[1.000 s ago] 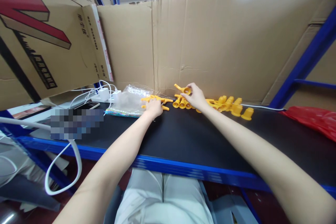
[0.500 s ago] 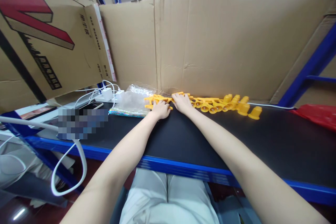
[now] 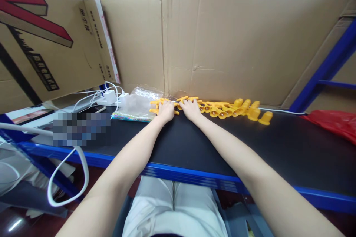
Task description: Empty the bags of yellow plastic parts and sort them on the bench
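A row of yellow plastic trumpet-shaped pieces [image 3: 222,113] lies along the back of the black shelf, several with their round flared mouths facing me. At the row's right end, several yellow cup-like pieces [image 3: 266,117] stand upright on their flared rims. My left hand [image 3: 166,112] is closed over thin yellow stick-like pieces [image 3: 154,110] at the left end; its fingertips are mostly hidden. Close to its right, my right hand [image 3: 191,110] has its fingers curled onto another yellow piece [image 3: 183,99] near the cardboard. What lies under the palms is hidden.
A clear plastic bag [image 3: 136,104] lies left of my hands. Beyond it are white chargers with cables [image 3: 110,97] and a phone [image 3: 96,109]. A cardboard wall [image 3: 236,44] closes off the back; a red bag [image 3: 330,122] lies far right. A blue rail [image 3: 191,174] edges the shelf.
My left hand has turned and drawn its fingers together over the yellow pieces. My right hand has shifted slightly on the pieces. The whole view has moved a little.
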Demonstrator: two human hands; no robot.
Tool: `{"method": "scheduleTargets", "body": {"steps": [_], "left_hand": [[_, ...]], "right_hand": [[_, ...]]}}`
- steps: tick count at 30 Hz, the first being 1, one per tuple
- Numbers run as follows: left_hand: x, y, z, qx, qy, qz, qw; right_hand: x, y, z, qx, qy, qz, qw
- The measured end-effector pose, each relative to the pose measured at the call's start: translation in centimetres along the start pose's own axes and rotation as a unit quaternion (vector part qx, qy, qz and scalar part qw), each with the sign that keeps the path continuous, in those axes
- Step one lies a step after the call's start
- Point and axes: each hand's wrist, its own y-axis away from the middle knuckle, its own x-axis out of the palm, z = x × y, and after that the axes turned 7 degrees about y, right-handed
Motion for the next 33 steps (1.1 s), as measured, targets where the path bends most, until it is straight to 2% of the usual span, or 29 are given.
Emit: {"method": "scheduleTargets", "body": {"steps": [4, 10, 16, 21, 28, 33], "left_hand": [[-0.5, -0.3, 0.0, -0.018, 0.015, -0.039, 0.999], [-0.8, -0.4, 0.4, 0.005, 0.086, -0.137, 0.987], [-1.1, -0.7, 0.6, 0.063, 0.206, -0.247, 0.945], [-1.4, -1.0, 0.3, 0.101, 0.258, -0.32, 0.906], [-1.7, -0.7, -1.0, 0.143, 0.28, -0.322, 0.893], [-1.8, -0.4, -1.8, 0.162, 0.3, -0.316, 0.885]], "right_hand": [[0.0, 0.0, 0.1, 0.014, 0.003, 0.01, 1.0], [-0.2, 0.1, 0.2, 0.043, -0.004, 0.008, 0.999], [0.2, 0.1, 0.2, 0.062, -0.012, 0.011, 0.998], [0.5, 0.1, 0.1, 0.075, -0.018, 0.012, 0.997], [0.2, 0.3, -0.2, 0.067, -0.026, 0.012, 0.997], [-0.7, 0.2, -1.7, 0.07, -0.024, -0.012, 0.997]]}}
